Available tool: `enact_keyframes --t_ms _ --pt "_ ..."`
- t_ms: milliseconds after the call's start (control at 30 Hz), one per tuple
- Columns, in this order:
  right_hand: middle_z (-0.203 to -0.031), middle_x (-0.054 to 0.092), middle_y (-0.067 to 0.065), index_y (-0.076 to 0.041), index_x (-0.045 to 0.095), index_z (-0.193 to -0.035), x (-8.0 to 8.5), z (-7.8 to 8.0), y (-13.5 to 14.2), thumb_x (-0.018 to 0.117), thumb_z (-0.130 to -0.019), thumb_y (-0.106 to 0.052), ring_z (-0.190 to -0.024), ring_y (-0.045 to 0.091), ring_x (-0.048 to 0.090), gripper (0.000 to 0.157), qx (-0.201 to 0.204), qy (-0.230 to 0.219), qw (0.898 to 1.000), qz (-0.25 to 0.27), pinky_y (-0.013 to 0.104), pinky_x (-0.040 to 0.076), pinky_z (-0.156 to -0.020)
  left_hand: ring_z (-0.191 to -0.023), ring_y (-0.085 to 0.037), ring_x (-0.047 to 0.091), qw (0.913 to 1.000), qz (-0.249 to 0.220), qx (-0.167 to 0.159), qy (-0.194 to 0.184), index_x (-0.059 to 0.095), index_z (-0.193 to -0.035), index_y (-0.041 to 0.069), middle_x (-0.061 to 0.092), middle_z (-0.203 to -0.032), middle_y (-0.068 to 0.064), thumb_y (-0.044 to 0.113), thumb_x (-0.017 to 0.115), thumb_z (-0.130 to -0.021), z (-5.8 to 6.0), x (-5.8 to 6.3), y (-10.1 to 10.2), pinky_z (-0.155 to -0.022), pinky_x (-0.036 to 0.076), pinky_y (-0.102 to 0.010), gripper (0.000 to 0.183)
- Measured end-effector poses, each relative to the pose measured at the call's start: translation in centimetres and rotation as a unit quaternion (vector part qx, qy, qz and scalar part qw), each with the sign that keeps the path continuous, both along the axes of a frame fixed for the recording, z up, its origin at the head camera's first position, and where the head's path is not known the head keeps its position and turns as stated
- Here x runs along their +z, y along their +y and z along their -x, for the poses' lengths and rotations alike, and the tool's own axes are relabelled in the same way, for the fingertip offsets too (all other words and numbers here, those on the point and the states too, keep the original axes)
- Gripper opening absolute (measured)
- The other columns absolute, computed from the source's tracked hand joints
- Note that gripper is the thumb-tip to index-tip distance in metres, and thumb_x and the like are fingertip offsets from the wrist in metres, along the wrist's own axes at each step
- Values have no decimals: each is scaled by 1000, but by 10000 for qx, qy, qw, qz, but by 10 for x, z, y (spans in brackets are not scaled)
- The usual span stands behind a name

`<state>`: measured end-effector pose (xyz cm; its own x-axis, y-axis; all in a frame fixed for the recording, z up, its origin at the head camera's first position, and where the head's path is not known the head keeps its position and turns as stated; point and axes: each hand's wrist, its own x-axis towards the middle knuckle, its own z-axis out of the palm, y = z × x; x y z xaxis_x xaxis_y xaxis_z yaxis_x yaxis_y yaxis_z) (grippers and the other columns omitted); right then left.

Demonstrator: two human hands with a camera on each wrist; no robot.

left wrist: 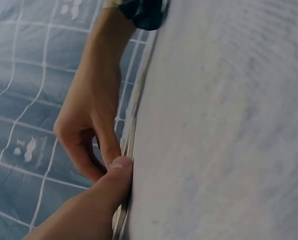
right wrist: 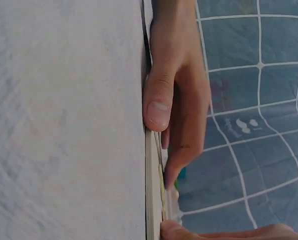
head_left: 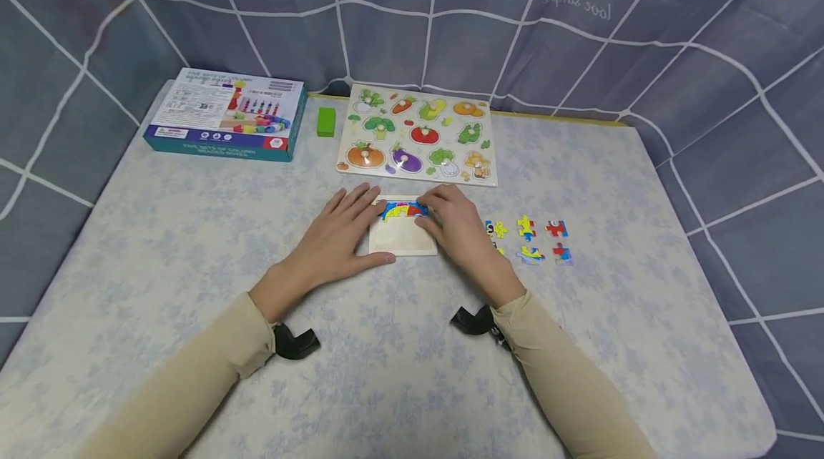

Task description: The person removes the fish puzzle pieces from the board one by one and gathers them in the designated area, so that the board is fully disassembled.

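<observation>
A small wooden puzzle tray [head_left: 404, 238] lies in the middle of the table, with a row of colourful jigsaw pieces [head_left: 394, 209] along its far side and bare wood nearer. My left hand [head_left: 337, 234] rests with fingers spread at the tray's left side, thumb on the near edge and index finger by the row's left end. Thumb and fingers of my right hand [head_left: 460, 226] pinch a red and blue puzzle piece [head_left: 417, 209] at the row's right end, partly hidden under them. In the left wrist view the right hand [left wrist: 91, 107] bends down close to the left thumb [left wrist: 116, 170].
Several loose puzzle pieces [head_left: 526, 228] lie right of the right hand, some partly covered by it. Behind the tray is a vegetable peg board [head_left: 416, 134]. A green block [head_left: 326, 122] and a bead-set box [head_left: 225, 114] sit at the back left. A grey curtain [head_left: 386, 30] surrounds the table.
</observation>
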<state>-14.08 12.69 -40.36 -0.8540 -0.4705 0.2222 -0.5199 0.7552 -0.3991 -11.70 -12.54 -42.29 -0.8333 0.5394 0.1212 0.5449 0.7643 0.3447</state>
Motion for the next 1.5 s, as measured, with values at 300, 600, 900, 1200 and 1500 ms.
enact_keyframes --t_ms 300,600,900,1200,1500 --pt "-120 71 14 2 75 -123 -4 2 6 77 -99 -21 -116 29 65 33 374 324 9988 1 43 56 -103 -163 -37 19 9995 -212 -250 -5 39 -164 20 30 -173 -13 66 68 -93 4 -10 7 -134 12 -57 89" --pt "-119 71 13 2 74 -126 0 6 3 71 -103 -20 -115 29 65 31 544 320 9979 -110 43 56 -103 -164 -34 15 9997 -164 -193 -52 40 -164 21 26 -175 -10 68 66 -93 8 -13 4 -135 8 -53 89" --pt "-122 70 13 1 74 -125 2 8 6 71 -102 -16 -119 29 63 28 648 186 9976 -134 43 55 -105 -164 -34 16 9997 -157 -201 -49 40 -164 20 27 -174 -11 67 66 -94 8 -10 5 -135 9 -52 88" --pt "-123 69 11 -3 75 -123 7 9 15 76 -94 -8 -106 26 65 29 574 -528 9966 257 41 58 -92 -164 -34 15 9994 -182 -268 -113 37 -166 24 26 -175 -10 68 65 -94 8 -8 7 -135 8 -53 88" --pt "-114 69 10 -3 77 -114 7 13 17 80 -90 -12 -96 24 65 26 442 -600 9967 329 38 57 -87 -164 -33 15 9996 -184 -181 -120 39 -165 24 26 -175 -9 69 66 -93 8 -10 6 -135 8 -52 89"
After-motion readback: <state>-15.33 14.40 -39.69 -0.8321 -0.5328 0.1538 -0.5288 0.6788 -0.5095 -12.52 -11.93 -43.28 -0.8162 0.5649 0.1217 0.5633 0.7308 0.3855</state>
